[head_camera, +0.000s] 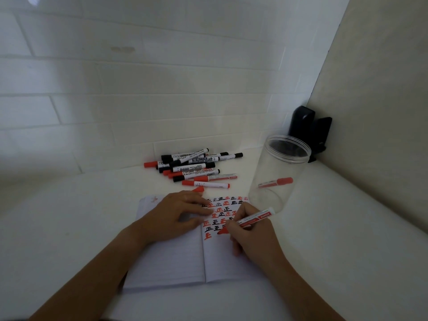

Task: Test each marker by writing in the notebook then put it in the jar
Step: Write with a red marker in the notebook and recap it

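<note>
The right hand (pixel 252 235) grips a red marker (pixel 251 219) with its tip on the notebook (pixel 166 269), while the left hand (pixel 176 216) presses flat, fingers straight, near the jar (pixel 278 172).

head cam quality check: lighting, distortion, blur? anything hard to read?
Head view: dim and flat, with a bluish cast; wide-angle bending curves the wall tiles and table edge. The clear jar is faint but shows one red marker inside. Labels in the marker pile are partly legible. The right hand with its marker is sharp enough; the left hand is slightly soft.
</note>
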{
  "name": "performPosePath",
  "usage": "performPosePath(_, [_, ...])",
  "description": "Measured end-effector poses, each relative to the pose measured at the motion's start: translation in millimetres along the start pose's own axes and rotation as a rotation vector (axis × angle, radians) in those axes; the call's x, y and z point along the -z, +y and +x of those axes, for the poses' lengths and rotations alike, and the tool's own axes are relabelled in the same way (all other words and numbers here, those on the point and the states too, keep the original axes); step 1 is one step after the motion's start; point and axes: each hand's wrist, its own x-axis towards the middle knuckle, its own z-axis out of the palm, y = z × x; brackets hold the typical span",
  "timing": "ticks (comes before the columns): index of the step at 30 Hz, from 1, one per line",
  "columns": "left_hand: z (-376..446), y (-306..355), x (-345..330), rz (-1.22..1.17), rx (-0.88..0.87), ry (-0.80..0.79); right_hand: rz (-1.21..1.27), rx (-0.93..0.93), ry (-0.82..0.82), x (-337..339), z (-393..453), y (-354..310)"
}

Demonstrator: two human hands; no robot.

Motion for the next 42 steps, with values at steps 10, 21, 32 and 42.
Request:
performPosePath(10, [0.8, 0.5, -0.5, 0.003, 0.025, 0.000, -0.047, 0.011, -0.019, -1.3, 0.1, -2.7])
performPosePath(21, [0.6, 0.5, 0.1, -0.004, 0.017, 0.005, -0.071, -0.028, 0.011, -0.8, -0.9, -4.6])
performPosePath(32, [0.5, 1.6, 0.8, -0.004, 0.014, 0.006, -0.031, -0.017, -0.010, -0.7, -0.9, -6.4])
performPosePath(42, [0.3, 1.5, 0.8, 0.003, 0.020, 0.005, -0.051, -0.001, -0.026, -2.2, -2.0, -7.6])
